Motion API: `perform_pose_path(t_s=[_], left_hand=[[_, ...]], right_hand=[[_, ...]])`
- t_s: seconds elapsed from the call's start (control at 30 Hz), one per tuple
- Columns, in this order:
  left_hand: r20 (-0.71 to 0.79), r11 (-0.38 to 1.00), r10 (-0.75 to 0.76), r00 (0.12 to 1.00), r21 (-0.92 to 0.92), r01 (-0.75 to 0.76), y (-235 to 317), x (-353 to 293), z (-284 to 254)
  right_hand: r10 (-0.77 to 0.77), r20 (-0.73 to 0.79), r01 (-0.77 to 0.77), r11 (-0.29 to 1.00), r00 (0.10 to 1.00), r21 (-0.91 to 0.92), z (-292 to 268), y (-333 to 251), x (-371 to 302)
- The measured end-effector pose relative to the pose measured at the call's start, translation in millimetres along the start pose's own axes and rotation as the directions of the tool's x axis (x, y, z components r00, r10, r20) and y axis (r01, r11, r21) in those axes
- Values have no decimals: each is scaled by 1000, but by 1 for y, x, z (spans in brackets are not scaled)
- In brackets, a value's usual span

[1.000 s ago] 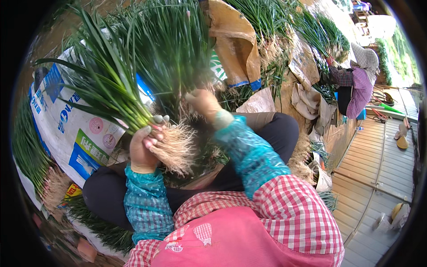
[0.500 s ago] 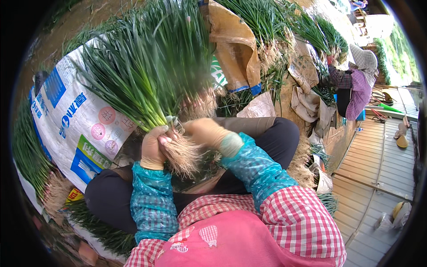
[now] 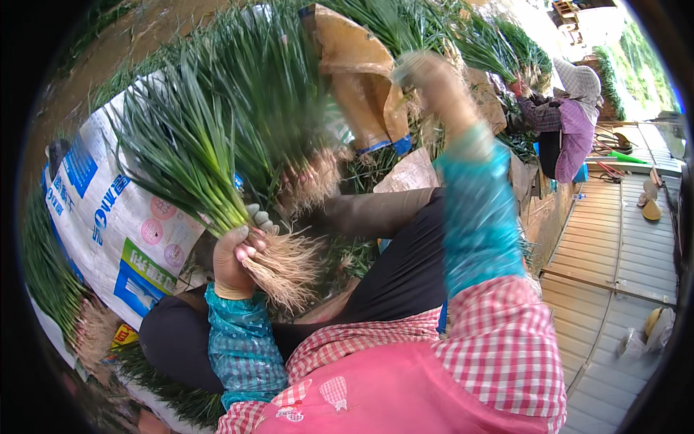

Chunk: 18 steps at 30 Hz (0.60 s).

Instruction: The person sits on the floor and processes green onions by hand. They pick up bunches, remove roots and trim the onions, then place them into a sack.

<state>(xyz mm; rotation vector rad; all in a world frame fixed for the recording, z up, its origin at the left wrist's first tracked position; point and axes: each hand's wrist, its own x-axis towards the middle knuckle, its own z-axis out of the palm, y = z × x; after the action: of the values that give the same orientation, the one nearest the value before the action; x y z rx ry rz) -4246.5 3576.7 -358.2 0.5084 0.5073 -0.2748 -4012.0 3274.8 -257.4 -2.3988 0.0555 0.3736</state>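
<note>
My left hand (image 3: 235, 264), in a light glove, is closed round the lower stems of a bunch of green onions (image 3: 206, 177). The leaves fan out away from me to the upper left, while the pinkish bulbs and pale stringy roots (image 3: 288, 271) hang out on the right side of the fist. My right hand (image 3: 437, 83) is raised far forward, close to the brown paper bag and the onions behind it. Motion smears its fingers, so whether it holds anything is unclear. Another pile of green onions (image 3: 311, 173) lies just beyond the held bunch.
A white printed sack (image 3: 108, 195) spreads at left, with more onions (image 3: 61, 289) beside it. The brown paper bag (image 3: 361, 65) stands ahead. At far right, a person in a purple top (image 3: 575, 145) sits by other bunches. Metal sheeting (image 3: 607, 275) covers the right side.
My right hand has left the held bunch and swung up and forward to the right. My left hand keeps its grip, with the bunch slightly lower and further left.
</note>
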Motion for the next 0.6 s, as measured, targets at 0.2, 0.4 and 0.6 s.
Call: perform_pose_path(t_s=[0.2, 0.4, 0.6], left_hand=[[19, 998, 61, 998, 20, -61, 2, 7, 7], [-82, 997, -16, 997, -73, 10, -11, 19, -7], [-88, 999, 11, 996, -37, -14, -11, 15, -10]], right_hand=[[-197, -429, -113, 794, 881, -597, -67, 64, 94], [260, 568, 113, 835, 781, -538, 230, 107, 10], [207, 46, -211, 974, 977, 81, 273, 108, -54]])
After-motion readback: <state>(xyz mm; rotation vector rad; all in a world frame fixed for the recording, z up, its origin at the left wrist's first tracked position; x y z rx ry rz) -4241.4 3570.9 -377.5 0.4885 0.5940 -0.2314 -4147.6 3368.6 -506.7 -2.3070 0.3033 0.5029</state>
